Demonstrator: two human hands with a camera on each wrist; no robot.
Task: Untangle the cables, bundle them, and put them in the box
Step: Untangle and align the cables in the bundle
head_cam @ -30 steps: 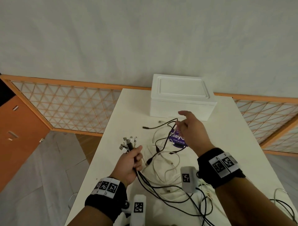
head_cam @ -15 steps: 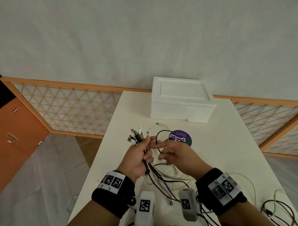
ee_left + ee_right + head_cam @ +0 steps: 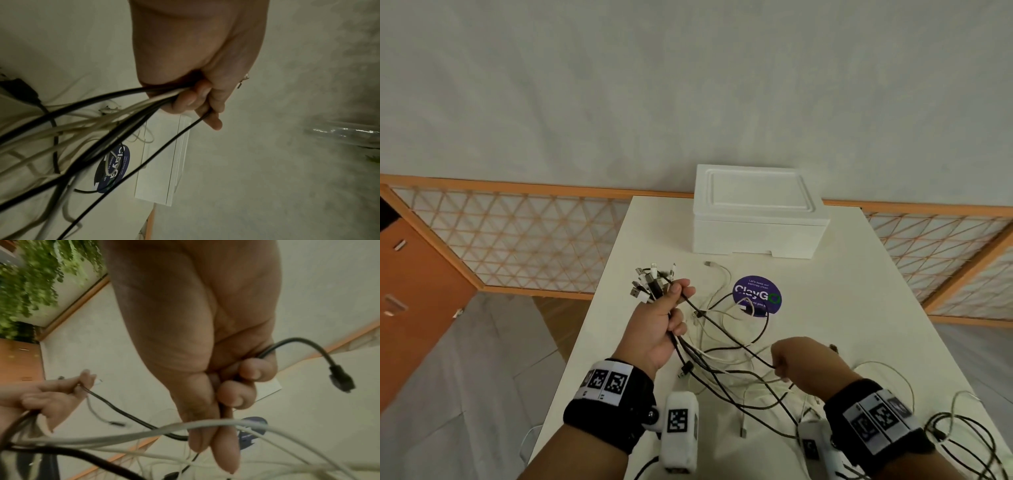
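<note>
The left hand (image 3: 661, 329) clamps the gathered plug ends (image 3: 650, 284) as an anchor while the right hand (image 3: 804, 363) grips one black cable (image 3: 726, 334), apparently (the box (image 3: 756, 219) being closed) to draw it free.

Black and white cables (image 3: 726, 346), white box (image 3: 758, 236), white table (image 3: 842, 301), purple round sticker (image 3: 756, 297).
</note>
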